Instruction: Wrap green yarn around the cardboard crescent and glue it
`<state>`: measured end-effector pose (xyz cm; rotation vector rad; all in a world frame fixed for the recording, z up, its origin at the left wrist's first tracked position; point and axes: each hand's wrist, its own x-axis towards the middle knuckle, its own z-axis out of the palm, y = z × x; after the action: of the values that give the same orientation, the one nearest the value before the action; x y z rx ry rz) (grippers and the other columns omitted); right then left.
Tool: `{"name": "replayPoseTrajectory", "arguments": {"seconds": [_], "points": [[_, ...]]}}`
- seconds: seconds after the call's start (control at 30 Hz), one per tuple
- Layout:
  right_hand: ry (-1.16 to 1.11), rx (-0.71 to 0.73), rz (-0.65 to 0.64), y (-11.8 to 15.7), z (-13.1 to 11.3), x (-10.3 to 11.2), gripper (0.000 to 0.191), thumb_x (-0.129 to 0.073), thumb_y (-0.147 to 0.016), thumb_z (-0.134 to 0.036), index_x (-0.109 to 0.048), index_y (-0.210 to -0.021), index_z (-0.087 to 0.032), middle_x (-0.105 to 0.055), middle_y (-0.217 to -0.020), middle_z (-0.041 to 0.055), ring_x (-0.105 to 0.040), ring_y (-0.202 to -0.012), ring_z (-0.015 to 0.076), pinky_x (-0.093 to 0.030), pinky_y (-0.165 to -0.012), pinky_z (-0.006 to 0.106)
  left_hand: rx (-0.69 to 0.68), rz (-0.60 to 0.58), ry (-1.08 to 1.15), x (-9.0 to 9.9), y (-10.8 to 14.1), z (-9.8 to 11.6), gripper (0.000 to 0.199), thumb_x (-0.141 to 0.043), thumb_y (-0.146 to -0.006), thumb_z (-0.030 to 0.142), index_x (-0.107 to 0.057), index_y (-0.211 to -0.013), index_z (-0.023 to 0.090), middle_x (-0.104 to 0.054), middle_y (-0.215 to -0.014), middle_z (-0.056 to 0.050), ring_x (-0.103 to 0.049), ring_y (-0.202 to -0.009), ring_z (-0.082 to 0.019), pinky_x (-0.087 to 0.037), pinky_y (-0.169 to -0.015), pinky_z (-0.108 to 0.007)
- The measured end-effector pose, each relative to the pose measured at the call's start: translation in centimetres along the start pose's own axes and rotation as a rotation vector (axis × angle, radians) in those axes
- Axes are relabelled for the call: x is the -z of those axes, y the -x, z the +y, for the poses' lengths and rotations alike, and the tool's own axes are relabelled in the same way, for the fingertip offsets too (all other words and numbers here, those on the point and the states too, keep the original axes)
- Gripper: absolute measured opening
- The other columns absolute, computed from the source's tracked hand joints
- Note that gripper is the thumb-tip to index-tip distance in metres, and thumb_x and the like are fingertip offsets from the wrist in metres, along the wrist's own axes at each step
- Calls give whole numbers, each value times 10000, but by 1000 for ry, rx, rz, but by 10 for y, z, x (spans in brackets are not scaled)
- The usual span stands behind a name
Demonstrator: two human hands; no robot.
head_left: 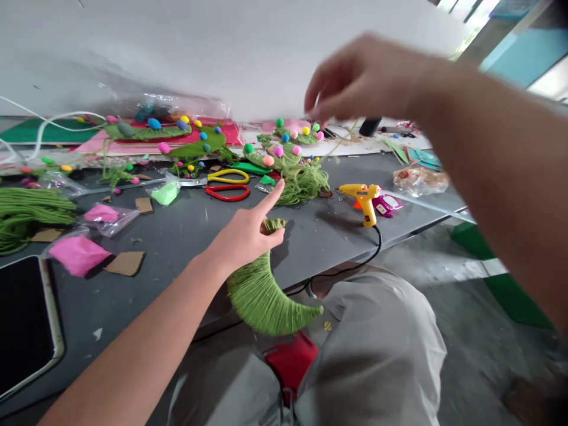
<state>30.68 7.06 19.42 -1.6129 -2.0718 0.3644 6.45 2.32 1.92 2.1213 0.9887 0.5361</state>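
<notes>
Beyond the table's front edge, over the lap, is a crescent (261, 296) wound closely with green yarn, its pointed end toward the right. My left hand (246, 239) grips its upper part, with the index finger stretched out and the thumb along the near side. The curled fingers behind are hidden. High above the table, my right hand (350, 83) is raised with its fingertips drawn together. Motion blurs it, and what sits between the fingers cannot be made out. Below it on the table lies a loose heap of green yarn (304, 182).
Right of the yarn a yellow glue gun (364, 198) stands, its black cord running over the front edge. Scissors (226, 183) lie mid-table. Green shapes with coloured balls (277, 155) fill the back. Pink clay packets (78, 253) and a tablet (26, 319) lie left.
</notes>
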Motion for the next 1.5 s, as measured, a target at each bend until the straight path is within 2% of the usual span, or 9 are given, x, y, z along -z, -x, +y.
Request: {"name": "replayPoseTrajectory", "arguments": {"seconds": [0.07,0.27,0.4,0.67,0.83,1.1,1.2,1.4,1.5], "points": [[161,57,-178,5,7,-28,219,-738,-829,-303,-777,-961,-132,-679,-725,-13,-597,-731,112,-449,-741,322,-3,-4,-23,0,0,-1,846,-595,-851,359,-209,-1601,307,-614,-591,34,-515,-520,-150,-423,-564,-269],[9,-70,-229,26,20,-86,416,-663,-857,-561,-722,-705,-180,-466,-516,0,-435,-536,123,-384,-555,303,-21,-5,-82,0,-1,-3,834,-579,-866,358,-198,-1604,277,-518,-534,53,-426,-478,-133,-327,-500,-257],[-88,-96,-243,30,16,-94,377,-703,-819,-538,-702,-678,-188,-366,-475,-27,-317,-489,107,-309,-514,306,-22,-5,-109,0,-1,-2,819,-573,-865,362,-219,-1598,266,-522,-541,60,-438,-478,-123,-322,-495,-236],[-122,-201,-250,28,9,-108,263,-622,-845,-285,-607,-598,-197,-421,-511,0,-320,-479,109,-280,-484,306,-44,10,-142,-2,-3,-6,819,-582,-863,357,-225,-1597,284,-510,-541,70,-434,-489,-119,-353,-535,-226],[-6,-93,-275,30,17,-121,315,-518,-904,-309,-462,-606,-226,-360,-530,-4,-279,-505,126,-269,-496,305,-38,14,-153,-3,-3,-8,809,-588,-858,348,-246,-1590,306,-519,-543,72,-448,-489,-119,-363,-546,-220],[-84,-196,82,35,47,-115,398,-447,-954,-314,-262,-611,-233,-266,-555,-26,-255,-536,119,-276,-529,294,-28,6,-64,0,-2,-5,842,-599,-839,322,-232,-1596,303,-664,-650,29,-562,-552,-140,-427,-582,-227],[-218,-170,172,54,56,-120,429,-471,-954,-379,-321,-585,-219,-279,-552,-35,-250,-527,101,-238,-512,278,-22,2,-46,1,-2,-3,865,-597,-844,332,-189,-1606,297,-692,-695,20,-586,-573,-149,-441,-592,-234],[-399,-153,160,93,61,-137,218,-681,-836,-358,-662,-796,-145,-588,-713,7,-443,-614,99,-365,-586,263,-6,23,-60,1,-3,-2,906,-623,-853,358,-133,-1613,316,-716,-717,6,-574,-547,-167,-444,-590,-263],[-336,-181,144,100,60,-142,305,-670,-848,-434,-657,-732,-152,-528,-618,-20,-389,-559,87,-328,-544,258,5,31,-94,0,-4,-3,922,-635,-858,376,-102,-1609,353,-688,-682,27,-586,-567,-166,-415,-570,-248]]}}
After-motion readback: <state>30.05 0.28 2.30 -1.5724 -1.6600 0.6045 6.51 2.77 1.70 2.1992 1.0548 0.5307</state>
